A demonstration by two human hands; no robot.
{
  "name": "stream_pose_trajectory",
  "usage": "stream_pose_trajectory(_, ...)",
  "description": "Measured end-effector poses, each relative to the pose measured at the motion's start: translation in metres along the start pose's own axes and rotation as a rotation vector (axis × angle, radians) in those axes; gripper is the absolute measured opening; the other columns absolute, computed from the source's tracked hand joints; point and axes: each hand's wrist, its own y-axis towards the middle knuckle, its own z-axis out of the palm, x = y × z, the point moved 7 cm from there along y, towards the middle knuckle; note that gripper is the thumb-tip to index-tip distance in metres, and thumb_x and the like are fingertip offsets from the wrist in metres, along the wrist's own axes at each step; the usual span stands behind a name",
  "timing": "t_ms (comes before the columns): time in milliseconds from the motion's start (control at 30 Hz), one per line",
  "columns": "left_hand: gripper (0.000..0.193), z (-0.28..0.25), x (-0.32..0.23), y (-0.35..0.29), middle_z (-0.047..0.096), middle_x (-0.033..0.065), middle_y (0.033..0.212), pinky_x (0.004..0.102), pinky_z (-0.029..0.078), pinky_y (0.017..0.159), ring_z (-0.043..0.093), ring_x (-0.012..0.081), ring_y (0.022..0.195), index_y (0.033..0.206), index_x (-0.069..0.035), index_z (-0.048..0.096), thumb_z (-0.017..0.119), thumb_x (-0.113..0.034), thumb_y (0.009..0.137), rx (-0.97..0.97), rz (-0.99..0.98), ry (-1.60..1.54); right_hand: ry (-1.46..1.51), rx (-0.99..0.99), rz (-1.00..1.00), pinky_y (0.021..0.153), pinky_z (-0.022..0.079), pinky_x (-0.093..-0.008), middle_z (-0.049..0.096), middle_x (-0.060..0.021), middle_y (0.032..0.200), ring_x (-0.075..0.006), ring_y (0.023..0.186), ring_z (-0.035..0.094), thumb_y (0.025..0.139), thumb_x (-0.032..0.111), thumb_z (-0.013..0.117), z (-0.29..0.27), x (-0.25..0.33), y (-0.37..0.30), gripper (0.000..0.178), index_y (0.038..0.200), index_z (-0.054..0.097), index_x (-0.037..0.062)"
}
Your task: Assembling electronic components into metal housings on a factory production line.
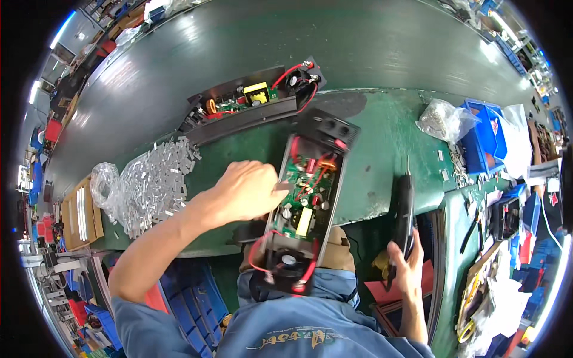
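In front of me a black inverter case (339, 206), its top off, stands tilted over the bench edge and my lap. It shows a green circuit board (298, 200), red wires, a copper coil (326, 164) and a round fan (290, 261). My left hand (250, 188) is closed, fingertips at the case's left wall, over the board's edge; whatever small piece they pinch is too unclear to name. My right hand (407, 265) grips a black electric screwdriver (404, 206) to the right of the case, its thin bit pointing up and away from me, apart from the case.
A second open inverter (245, 110) lies beyond, by a dark belt (358, 48). Left are a heap of small grey metal pieces (155, 182) and a cardboard box (74, 221). Right are a bag of small parts (441, 119), a blue bin (471, 137) and pliers (471, 235).
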Motion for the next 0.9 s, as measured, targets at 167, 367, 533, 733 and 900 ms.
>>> stream_pose_trajectory(167,0.044,0.055,0.005,-0.040,0.075,0.0189,0.075,0.0339,0.058,0.070,0.074,0.0253,0.060,0.086,0.012,0.068,0.049,-0.025,0.100,0.167,-0.174,-0.671,-0.389,-0.086,-0.223,0.092,0.048,-0.0337,0.064,-0.0115,0.114,-0.0190,0.101,0.059,0.096,0.026,0.068,-0.019,0.049,0.026,0.058,0.143,0.049,-0.0004)
stream_pose_trajectory(367,0.051,0.084,-0.007,-0.051,0.074,0.0277,0.091,0.0221,0.035,0.039,0.072,0.0283,0.057,0.101,0.016,0.062,0.049,-0.033,0.101,-0.086,-0.312,-1.486,-0.646,-0.247,-0.426,0.088,0.046,-0.0337,0.065,-0.0160,0.118,-0.0212,0.102,0.060,0.097,0.017,0.065,-0.010,0.108,0.053,0.040,0.133,0.058,0.0011)
stream_pose_trajectory(533,0.060,0.103,-0.011,-0.044,0.074,0.0230,0.110,0.0208,0.026,0.038,0.074,0.0237,0.067,0.117,0.009,0.065,0.042,-0.044,0.102,-0.089,-0.290,-1.755,-0.476,-0.268,-0.861,0.083,0.047,-0.0330,0.064,-0.0150,0.111,-0.0221,0.095,0.060,0.096,0.002,0.060,0.022,0.118,0.016,0.023,0.119,0.064,-0.0009)
stream_pose_trajectory(733,0.066,0.094,-0.023,-0.051,0.075,0.0170,0.108,0.0210,0.027,0.042,0.075,0.0199,0.075,0.123,0.005,0.063,0.032,-0.052,0.109,-0.042,-0.002,-1.583,-0.452,-0.088,-1.047,0.091,0.049,-0.0405,0.064,-0.0171,0.114,-0.0318,0.102,0.062,0.084,-0.008,0.070,0.065,0.104,-0.004,0.034,0.117,0.064,0.0000)
stream_pose_trajectory(900,0.076,0.072,0.028,-0.109,0.055,0.0333,0.138,0.0239,0.045,0.035,0.059,0.0409,0.128,0.144,0.002,0.046,0.017,-0.058,0.108,-0.224,0.381,-1.954,-0.677,-0.189,-1.117,0.092,0.051,-0.0425,0.062,-0.0111,0.123,-0.0315,0.110,0.062,0.071,-0.008,0.083,0.098,0.101,0.019,0.050,0.117,0.071,0.0097)
